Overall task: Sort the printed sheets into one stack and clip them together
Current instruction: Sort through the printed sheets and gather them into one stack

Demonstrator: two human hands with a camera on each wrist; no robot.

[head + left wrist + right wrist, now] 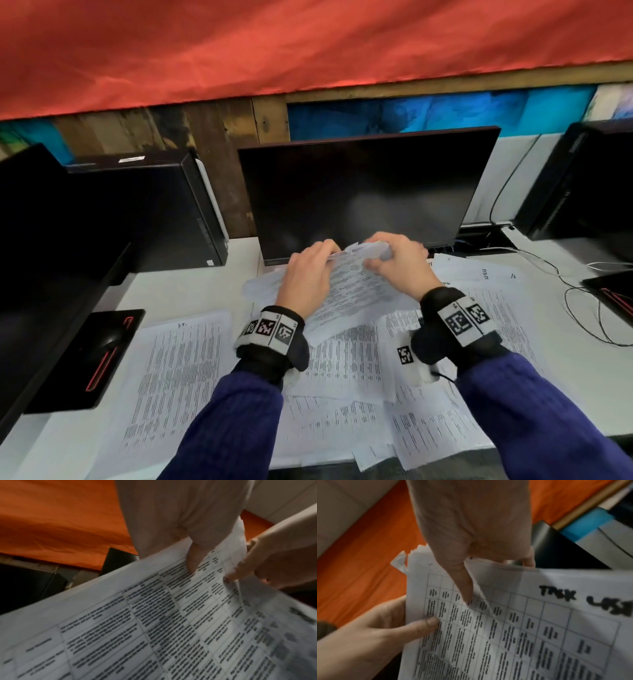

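Observation:
I hold a small bundle of printed sheets point(352, 284) lifted off the desk in front of the monitor. My left hand point(310, 270) pinches its top left edge, thumb on the printed table point(171, 615). My right hand point(399, 260) pinches the top right part, thumb pressed on the page headed "TASK LIST" point(522, 628). The top left corner of the bundle is torn and ragged point(406, 559). Many more printed sheets point(178, 370) lie loose and overlapping across the white desk point(191, 291). No clip is visible in any view.
A dark monitor point(363, 192) stands right behind my hands. A black computer tower point(164, 212) is at the left, another point(582, 185) at the right. A black mouse on a pad point(99, 346) lies left. Cables point(582, 308) trail across the right side.

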